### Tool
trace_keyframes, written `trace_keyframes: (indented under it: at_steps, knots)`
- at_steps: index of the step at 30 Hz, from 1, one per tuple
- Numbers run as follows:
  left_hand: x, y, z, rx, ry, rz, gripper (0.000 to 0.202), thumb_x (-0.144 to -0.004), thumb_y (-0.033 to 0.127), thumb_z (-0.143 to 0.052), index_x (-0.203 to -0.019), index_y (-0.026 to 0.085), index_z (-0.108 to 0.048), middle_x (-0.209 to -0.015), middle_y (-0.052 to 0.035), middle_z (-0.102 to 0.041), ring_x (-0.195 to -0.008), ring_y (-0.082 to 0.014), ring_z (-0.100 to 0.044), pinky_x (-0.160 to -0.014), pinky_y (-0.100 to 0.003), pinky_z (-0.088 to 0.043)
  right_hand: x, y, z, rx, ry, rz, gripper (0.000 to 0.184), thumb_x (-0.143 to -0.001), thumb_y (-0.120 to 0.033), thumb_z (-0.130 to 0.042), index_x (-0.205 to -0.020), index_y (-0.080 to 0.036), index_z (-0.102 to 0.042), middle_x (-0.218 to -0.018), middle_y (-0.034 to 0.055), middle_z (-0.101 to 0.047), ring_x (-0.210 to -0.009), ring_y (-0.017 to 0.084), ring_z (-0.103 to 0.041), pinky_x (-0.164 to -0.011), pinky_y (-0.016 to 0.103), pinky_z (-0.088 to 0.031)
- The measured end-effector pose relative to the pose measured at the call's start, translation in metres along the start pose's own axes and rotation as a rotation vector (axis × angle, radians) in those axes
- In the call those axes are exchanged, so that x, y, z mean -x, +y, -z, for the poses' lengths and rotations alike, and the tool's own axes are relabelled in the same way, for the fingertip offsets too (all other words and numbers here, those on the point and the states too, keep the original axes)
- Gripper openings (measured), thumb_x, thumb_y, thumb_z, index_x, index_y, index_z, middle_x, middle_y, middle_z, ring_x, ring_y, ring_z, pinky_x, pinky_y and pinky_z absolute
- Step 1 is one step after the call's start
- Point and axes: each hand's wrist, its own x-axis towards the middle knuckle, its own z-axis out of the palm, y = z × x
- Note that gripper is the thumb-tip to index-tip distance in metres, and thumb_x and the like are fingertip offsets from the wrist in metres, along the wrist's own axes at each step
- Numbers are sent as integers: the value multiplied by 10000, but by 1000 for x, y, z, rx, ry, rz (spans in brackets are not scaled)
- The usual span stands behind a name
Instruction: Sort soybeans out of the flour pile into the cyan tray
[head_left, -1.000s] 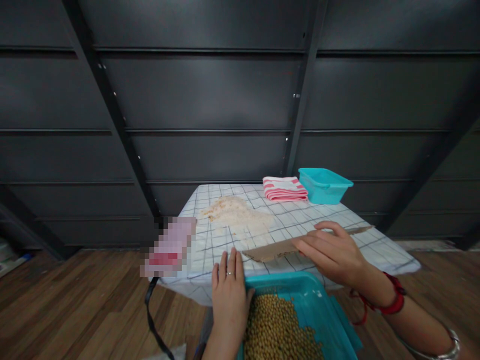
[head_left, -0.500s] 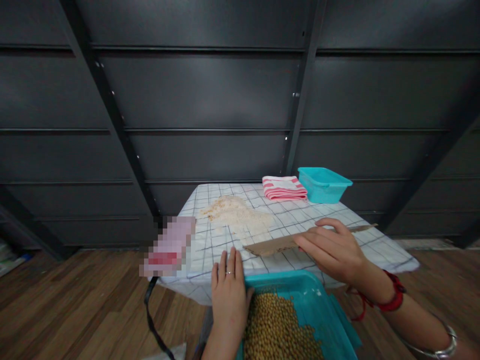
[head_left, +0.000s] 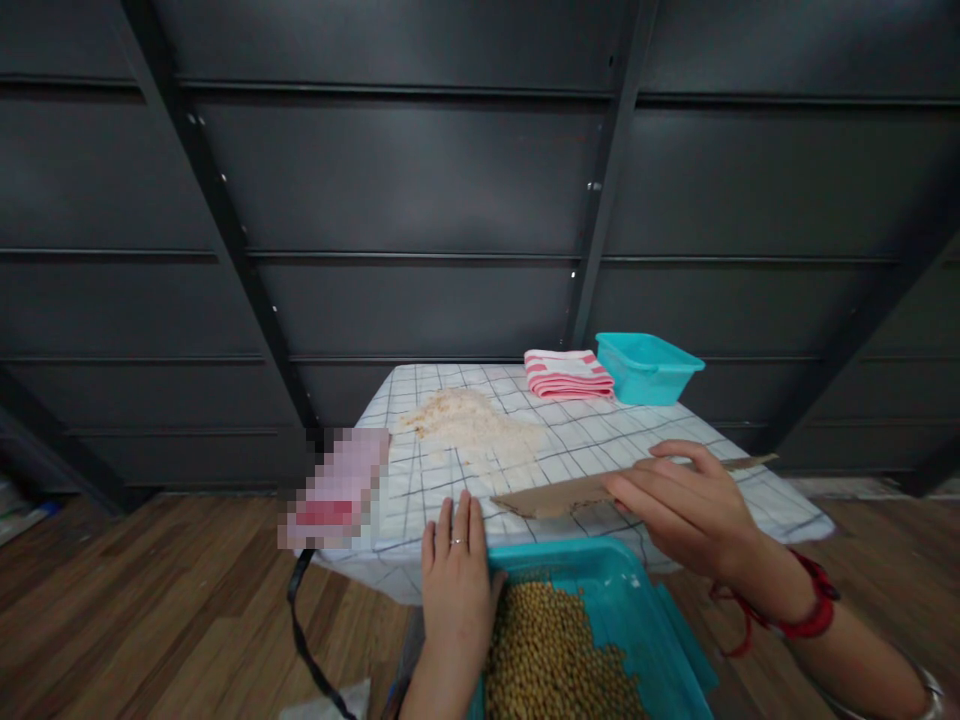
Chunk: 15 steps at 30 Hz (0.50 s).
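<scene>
My right hand is closed on a long strip of brown cardboard, held low over the near part of the checked tablecloth. Flat against the table's front edge lies my left hand, fingers stretched out, a ring on one of them. Its thumb is at the left rim of a teal tray. In that tray round yellow-brown beans are heaped toward the left. Beyond the cardboard, a pale powder with brownish bits at its far left is spread on the cloth.
A folded pink-and-white striped cloth and a teal plastic basket stand at the table's back right. At the left edge lies a blurred pink item, with a black strap hanging below. A dark panelled wall rises behind the table.
My right hand and the cardboard strip have shifted a little to the right, toward the table's right side. My left hand, the powder and the beans look the same.
</scene>
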Motion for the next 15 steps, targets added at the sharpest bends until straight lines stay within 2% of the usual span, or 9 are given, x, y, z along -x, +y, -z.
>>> trace_keyframes:
  at_steps: [6, 15]
  knots:
    - [-1, 0, 2, 8, -16, -1, 612, -628, 161, -578, -1220, 91, -441, -1291, -114, -476, -1178, -293, -427, -944, -477, -398, -8, -2, -11, 24, -17, 63, 187, -843, -56, -380, -904, -135, -539, -690, 6, -633, -624, 107, -500, -746, 316, -352]
    - [1, -2, 0, 11, -18, 4, 590, -658, 160, -547, -1233, 100, -426, -1297, -112, -471, -1192, -286, -412, -949, -463, -391, 6, -5, 6, -68, -46, 15, 242, -885, -86, -297, -924, -149, -527, -725, 5, -639, -668, 102, -526, -764, 312, -343]
